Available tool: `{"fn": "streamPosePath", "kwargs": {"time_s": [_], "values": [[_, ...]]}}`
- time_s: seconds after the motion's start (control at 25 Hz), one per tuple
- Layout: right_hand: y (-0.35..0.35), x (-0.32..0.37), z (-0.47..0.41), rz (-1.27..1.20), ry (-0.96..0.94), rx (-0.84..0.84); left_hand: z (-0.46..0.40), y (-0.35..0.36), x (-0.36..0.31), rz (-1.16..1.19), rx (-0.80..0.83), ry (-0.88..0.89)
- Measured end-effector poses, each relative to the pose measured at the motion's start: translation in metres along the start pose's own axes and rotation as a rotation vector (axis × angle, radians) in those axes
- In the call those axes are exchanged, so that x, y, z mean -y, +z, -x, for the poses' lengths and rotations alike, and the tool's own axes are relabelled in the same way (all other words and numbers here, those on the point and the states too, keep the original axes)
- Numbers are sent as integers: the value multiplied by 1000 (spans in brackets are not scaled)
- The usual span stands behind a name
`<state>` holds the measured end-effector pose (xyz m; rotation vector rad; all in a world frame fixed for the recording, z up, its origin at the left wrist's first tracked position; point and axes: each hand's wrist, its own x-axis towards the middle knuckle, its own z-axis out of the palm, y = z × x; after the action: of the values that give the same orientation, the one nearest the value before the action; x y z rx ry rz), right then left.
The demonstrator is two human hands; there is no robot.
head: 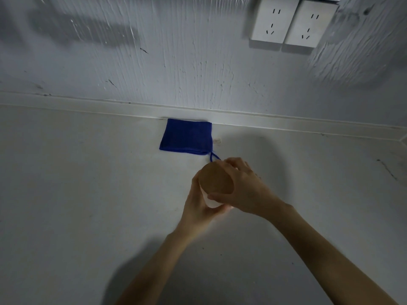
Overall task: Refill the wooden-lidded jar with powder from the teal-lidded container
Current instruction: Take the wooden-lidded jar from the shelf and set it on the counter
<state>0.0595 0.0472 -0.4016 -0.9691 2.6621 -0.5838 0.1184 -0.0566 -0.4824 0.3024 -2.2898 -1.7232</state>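
Wooden-lidded jar (214, 186) held above a pale countertop (77, 194), tilted toward me, its round brown lid facing up and a white body showing below. A textured white wall carries two sockets (294, 23). A folded blue cloth (187, 137) lies against the wall's base (loop trailing). My left hand (199, 208) cups the jar's body; my right hand (244, 188) grips the lid's rim.

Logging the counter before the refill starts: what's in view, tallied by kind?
Jars, wooden-lidded jar, held by left hand and right hand: 1
Teal-lidded containers: 0 in view
Blue cloths: 1
Wall sockets: 2
Total: 4
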Motion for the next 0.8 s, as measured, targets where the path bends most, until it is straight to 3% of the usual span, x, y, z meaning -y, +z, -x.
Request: {"fn": "streamPosePath", "kwargs": {"time_s": [0.32, 0.52, 0.8], "values": [[-26, 7, -15, 337, -238, 202, -9, -4, 5, -213, -5, 73], [-37, 5, -35, 488, -300, 406, -15, -11, 7, -208, 84, 93], [-45, 6, -39, 521, -459, 439, -18, -12, 10, -162, 147, 96]]}}
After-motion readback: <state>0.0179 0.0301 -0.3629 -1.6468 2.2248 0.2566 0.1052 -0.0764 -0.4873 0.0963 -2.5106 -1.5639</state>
